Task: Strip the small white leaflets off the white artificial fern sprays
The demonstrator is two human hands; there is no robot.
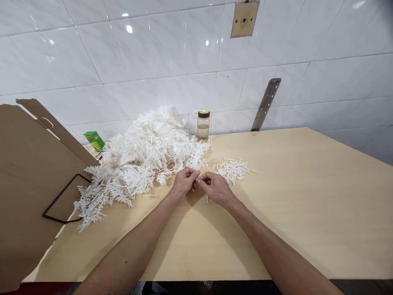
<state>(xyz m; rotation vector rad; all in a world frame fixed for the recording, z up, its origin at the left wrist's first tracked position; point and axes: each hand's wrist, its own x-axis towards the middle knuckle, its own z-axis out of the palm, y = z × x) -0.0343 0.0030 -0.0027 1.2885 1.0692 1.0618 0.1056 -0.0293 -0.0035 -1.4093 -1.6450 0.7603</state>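
My left hand (185, 180) and my right hand (215, 187) meet over the middle of the table, fingertips almost touching. Both are closed in a pinch on a small white sprig (197, 179), mostly hidden by the fingers. White branched tips (207, 199) show just below my right hand; whether it holds them I cannot tell. Behind and left of my left hand rises a big heap of white, plastic-looking sprigs (150, 143). A smaller pile of short white sprigs (233, 169) lies just beyond my right hand.
A bottle with a dark lid (203, 126) stands by the tiled wall (172, 49). At the left are a cardboard sheet (24, 176), a black wire frame (58, 200) and a green carton (94, 141). A metal bracket (266, 104) leans at the wall behind the wooden table (322, 213).
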